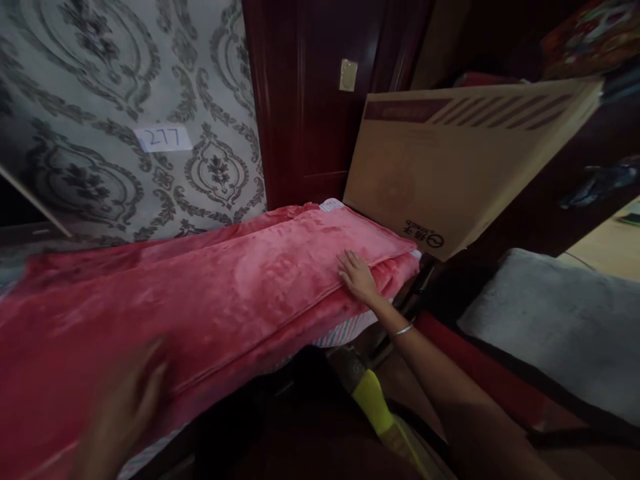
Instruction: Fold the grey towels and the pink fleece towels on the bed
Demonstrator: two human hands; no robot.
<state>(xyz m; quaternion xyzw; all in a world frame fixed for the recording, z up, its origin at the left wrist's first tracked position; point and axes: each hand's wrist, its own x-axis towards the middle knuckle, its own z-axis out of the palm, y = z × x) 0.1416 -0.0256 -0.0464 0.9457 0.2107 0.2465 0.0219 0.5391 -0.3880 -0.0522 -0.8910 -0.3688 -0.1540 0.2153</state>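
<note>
A pink-red plush blanket (pixel 280 267), folded into a long strip, lies across a surface covered by a striped cloth (pixel 345 331). My right hand (pixel 357 275) rests flat on the blanket near its right end, fingers stretched out, beside the folded edge. My left hand (pixel 131 393) is over the blanket at the lower left, blurred by motion. Its thumb and fingers look apart, with nothing visible between them. Whether it touches the blanket I cannot tell.
A large cardboard box (pixel 440 160) leans behind the blanket's right end, near a dark red door (pixel 310 100). Patterned wallpaper (pixel 215 167) bears a paper label (pixel 164 138) reading 277. At right is a grey cushioned seat (pixel 560 327). Something yellow-green (pixel 373 403) shows below.
</note>
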